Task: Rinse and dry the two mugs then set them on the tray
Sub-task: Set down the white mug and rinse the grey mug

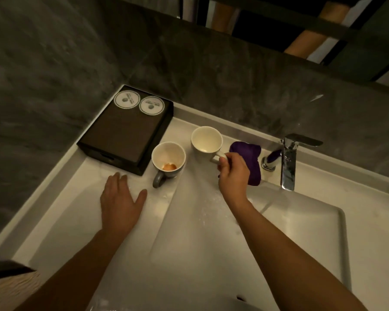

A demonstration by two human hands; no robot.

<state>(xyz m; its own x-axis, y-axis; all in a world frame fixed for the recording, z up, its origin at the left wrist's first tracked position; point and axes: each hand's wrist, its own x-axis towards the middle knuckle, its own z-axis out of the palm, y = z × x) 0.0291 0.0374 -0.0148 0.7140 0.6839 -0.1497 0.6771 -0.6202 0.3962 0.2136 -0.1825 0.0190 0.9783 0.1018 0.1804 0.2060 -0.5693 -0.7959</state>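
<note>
Head view, first rinse pending: right hand [233, 176] pinching the handle of the white ceramic mug [206, 142] just left of the chrome tap [289, 162], left hand [119, 203] spread open, grey stained mug [169, 160] farther left; next, probably lifting the white one under the spout.

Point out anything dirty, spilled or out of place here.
The grey mug beside the tray has an orange-brown residue at its bottom. Droplets speckle the sink near the white mug. Nothing else stands out.
</note>
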